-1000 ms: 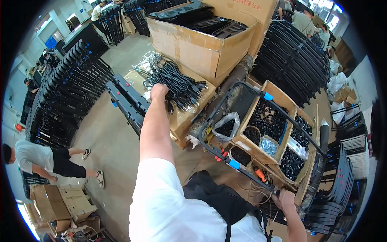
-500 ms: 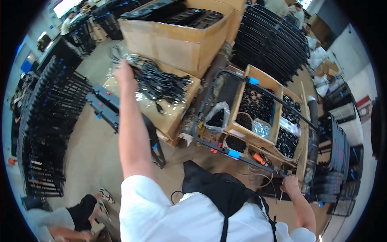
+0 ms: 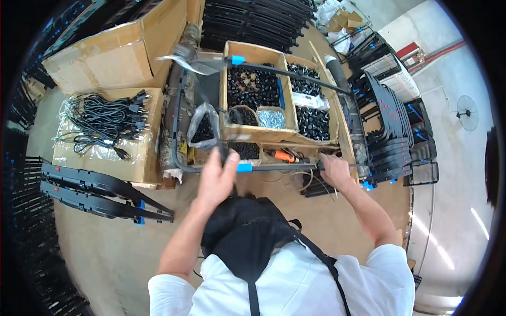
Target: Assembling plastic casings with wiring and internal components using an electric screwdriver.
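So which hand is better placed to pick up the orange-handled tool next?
Probably the left hand: it hovers free just left of the orange-handled tool. The right hand is about as near but grips the black tube frame.

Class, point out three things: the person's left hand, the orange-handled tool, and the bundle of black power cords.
left hand (image 3: 216,176), head view, back of hand.
orange-handled tool (image 3: 285,156), head view, orange grip.
bundle of black power cords (image 3: 105,118), head view, middle of coil.
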A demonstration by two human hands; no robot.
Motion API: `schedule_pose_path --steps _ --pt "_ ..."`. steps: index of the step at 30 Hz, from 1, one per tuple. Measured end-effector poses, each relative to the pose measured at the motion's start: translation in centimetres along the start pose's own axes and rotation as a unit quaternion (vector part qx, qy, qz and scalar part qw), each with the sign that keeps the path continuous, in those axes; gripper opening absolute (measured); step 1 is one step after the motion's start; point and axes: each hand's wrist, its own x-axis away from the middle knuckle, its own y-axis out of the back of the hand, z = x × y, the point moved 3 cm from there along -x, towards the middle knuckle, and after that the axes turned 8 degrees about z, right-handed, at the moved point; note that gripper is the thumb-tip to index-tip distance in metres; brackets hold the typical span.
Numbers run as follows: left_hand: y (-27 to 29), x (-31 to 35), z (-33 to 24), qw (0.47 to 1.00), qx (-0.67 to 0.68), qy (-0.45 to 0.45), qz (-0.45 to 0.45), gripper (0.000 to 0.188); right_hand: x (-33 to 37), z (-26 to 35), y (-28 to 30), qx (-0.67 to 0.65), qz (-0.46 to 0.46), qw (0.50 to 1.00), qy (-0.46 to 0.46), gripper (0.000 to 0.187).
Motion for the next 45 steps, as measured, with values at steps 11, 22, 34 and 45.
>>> schedule_pose_path --steps 11,22,34,45 --pt "-6.2 -1.3 9.0 0.908 -0.380 -0.176 -0.006 0.029 -1.1 -1.5 -4.0 0.031 -0.037 0.997 -0.058 0.012" --pt "-6.2 -2.9 8.5 0.908 -0.393 -0.146 -0.016 0.025 -2.5 -2.1 -3.8 0.076 0.163 0.983 -0.021 0.013" --pt "-6.2 -1.4 8.2 0.909 -0.396 -0.132 0.007 0.031 -1.8 -1.0 -2.4 -0.028 0.063 0.997 -0.035 0.022" --pt "-3.4 1.3 2.6 0.962 -0.226 -0.101 0.112 0.033 -4.6 2.1 0.0 -0.165 0.047 0.981 -0.095 0.045"
